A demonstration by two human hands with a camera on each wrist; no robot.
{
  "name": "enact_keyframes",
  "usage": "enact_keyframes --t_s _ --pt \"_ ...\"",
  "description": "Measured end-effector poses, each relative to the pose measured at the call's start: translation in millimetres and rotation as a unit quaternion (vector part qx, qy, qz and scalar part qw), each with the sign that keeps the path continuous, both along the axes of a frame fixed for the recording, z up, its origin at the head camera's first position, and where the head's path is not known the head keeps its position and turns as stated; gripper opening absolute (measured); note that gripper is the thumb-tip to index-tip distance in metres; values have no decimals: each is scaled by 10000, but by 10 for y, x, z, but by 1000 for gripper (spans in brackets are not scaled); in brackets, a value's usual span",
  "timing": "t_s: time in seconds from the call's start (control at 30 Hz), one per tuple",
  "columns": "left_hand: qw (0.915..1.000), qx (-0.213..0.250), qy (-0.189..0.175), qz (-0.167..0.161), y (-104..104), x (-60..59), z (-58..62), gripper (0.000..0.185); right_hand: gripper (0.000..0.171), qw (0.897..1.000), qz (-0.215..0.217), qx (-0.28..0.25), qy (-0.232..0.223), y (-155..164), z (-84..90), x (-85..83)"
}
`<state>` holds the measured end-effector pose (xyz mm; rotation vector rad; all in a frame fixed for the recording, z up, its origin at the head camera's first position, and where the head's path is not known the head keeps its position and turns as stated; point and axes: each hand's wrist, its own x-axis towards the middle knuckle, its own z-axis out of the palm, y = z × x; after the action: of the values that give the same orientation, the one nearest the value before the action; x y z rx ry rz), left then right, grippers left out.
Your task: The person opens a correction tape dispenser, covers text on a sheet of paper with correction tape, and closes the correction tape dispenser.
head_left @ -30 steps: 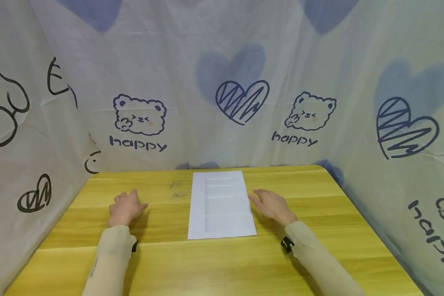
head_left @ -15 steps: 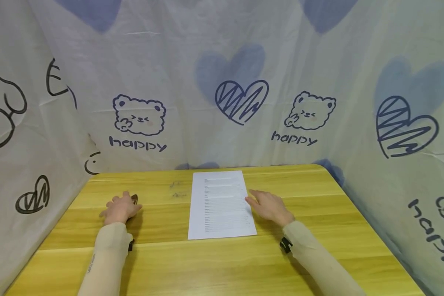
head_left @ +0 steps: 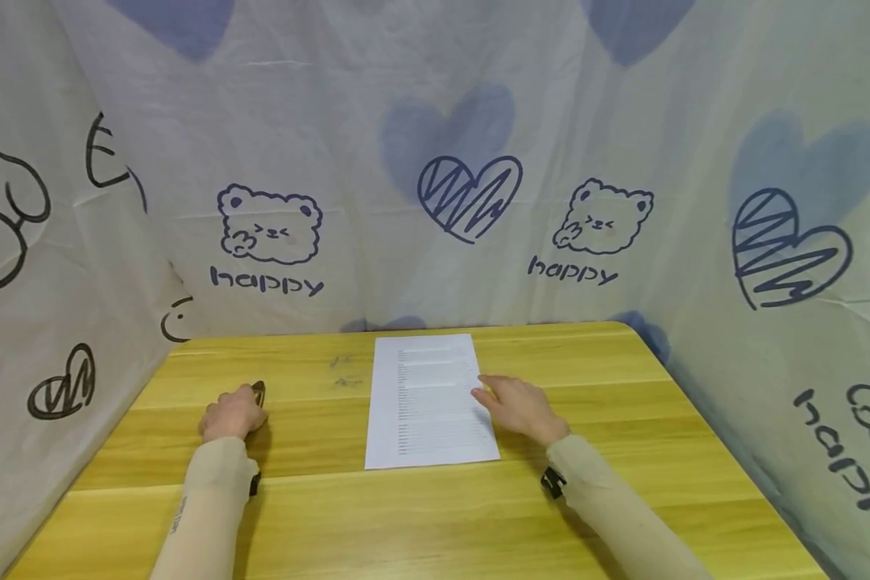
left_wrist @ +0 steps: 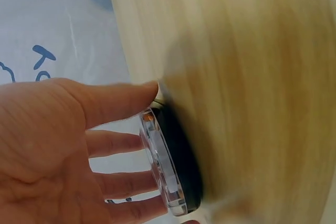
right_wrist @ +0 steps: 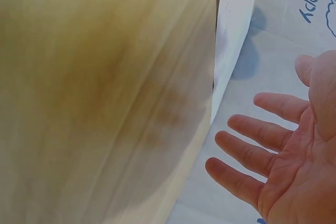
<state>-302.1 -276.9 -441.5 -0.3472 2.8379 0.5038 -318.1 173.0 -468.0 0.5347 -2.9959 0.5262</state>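
A printed sheet of paper [head_left: 431,400] lies flat near the middle of the yellow wooden tabletop [head_left: 406,515], its far short edge close to the tabletop's back rim.

To the left of the paper and well apart from it, the left hand [head_left: 234,415] rests on the wood with its fingers [left_wrist: 118,142] curled round a small round disc [head_left: 258,392]. The left wrist view shows it best: a dark body with a clear, glassy rim [left_wrist: 170,169], the thumb on its upper edge and the other fingers against its clear face (what the disc actually is cannot be told). The disc stands on edge against the wood.

The right hand [head_left: 518,407] lies at the paper's right edge, palm down, its fingers [right_wrist: 252,153] straight and slightly spread, holding nothing. In the head view the fingertips reach just onto the sheet's right margin; whether they press on it or merely hover cannot be told. In the right wrist view the sheet's edge [right_wrist: 233,35] shows beyond the open palm.

Both forearms wear pale beige sleeves [head_left: 213,499], each with a dark strap at the wrist. Behind the paper and to both sides of it hangs a white cloth backdrop [head_left: 435,161] printed with bears, hearts and the word "happy".
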Motion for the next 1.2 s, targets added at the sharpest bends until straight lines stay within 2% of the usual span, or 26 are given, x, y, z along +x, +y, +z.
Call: enact_keyframes --t_s 0.27,0.47,0.67,0.9,1.1,1.2 --pt "9997 -19 244 46 22 16 -38 50 54 9998 36 181 -40 -54 -26 33" --pt "9991 -61 405 -50 62 -7 -70 55 51 9997 82 221 39 -88 -22 37" --pt "9978 174 621 -157 139 -42 -79 63 51 9997 124 219 33 -133 -30 23" --pt "9961 190 841 -183 227 -108 -103 54 49 9996 197 216 4 -180 -19 39" --pt "9927 -186 1171 -215 297 -162 -140 70 49 9996 208 207 -1 -197 -11 30" --pt "9912 -193 1292 -230 335 -164 -153 75 48 9996 232 169 2 -205 -18 25"
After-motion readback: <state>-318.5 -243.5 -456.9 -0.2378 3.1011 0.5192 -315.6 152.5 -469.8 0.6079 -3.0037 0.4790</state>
